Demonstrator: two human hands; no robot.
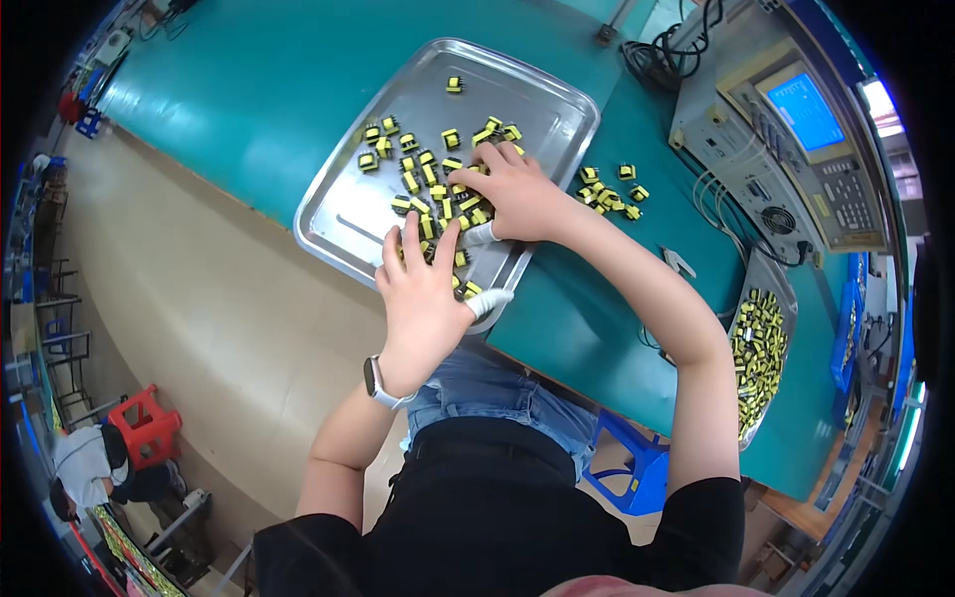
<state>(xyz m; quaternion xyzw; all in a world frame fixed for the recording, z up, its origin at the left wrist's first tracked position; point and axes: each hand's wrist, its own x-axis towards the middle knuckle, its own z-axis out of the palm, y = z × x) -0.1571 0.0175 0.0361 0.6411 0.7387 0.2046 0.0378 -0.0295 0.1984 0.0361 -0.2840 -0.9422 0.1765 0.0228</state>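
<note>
A metal tray [537, 88] lies tilted across the green table and holds many small yellow-and-black transformers [410, 182]. Over the near part of the pile is my left hand [423, 298], its fingers spread and touching the parts. My right hand [512, 194] reaches in from the right, fingers apart and resting on transformers near the tray's right side. Both thumbs wear white finger covers. Under the fingertips some parts are hidden, but neither hand visibly grips one.
Right of the tray, a few loose transformers [609, 191] lie on the green table [249, 109]. A bench meter [811, 129] with a lit blue screen stands beyond, near cables and a clip [678, 262]. Another tray [781, 383] is full of transformers. A blue stool [632, 468] is below; a person sits far left.
</note>
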